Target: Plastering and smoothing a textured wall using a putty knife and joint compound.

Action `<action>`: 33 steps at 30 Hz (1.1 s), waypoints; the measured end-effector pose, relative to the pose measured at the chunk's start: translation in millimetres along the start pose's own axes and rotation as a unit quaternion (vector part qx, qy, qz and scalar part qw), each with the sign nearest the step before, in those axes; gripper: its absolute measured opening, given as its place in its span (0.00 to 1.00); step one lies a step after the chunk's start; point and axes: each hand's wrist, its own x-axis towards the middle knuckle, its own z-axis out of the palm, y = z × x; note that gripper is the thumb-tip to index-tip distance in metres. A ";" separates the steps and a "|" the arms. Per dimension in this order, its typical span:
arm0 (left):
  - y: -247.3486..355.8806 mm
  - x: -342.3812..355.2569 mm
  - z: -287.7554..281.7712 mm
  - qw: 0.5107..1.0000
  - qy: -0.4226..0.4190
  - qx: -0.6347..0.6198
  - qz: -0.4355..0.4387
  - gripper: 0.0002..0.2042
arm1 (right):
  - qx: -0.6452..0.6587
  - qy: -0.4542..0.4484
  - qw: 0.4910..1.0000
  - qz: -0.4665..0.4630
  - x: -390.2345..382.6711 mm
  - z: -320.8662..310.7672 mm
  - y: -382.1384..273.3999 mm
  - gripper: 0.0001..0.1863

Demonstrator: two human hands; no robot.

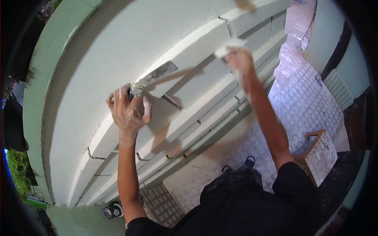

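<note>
My left hand (130, 109), dusted with white, is closed on the dark handle of a putty knife. Its flat, smeared metal blade (159, 73) points up and to the right, over the top raised band (173, 49) of a white stepped wall. To the right, my right hand (241, 61) is raised at the same wall and smeared by motion. It grips a flat white piece (225, 51), whose exact kind is too blurred to make out. Below the blade, a thin dark strip (172, 102) lies by the lower edge of the band; I cannot tell whether it is loose.
Several white ledges with dark joints run below. A speckled box-like stool (321, 157) stands on the tiled floor (307, 96) at right, near crumpled clear plastic sheeting (291, 63). A small can (108, 212) sits at lower left, near a floor grid (162, 200). Green plants (19, 169) edge the left.
</note>
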 end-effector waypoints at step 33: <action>1.1 7.7 -0.3 1.000 0.001 -0.002 -0.005 0.15 | 0.002 0.057 0.997 0.050 -27.4 17.1 67.6 0.19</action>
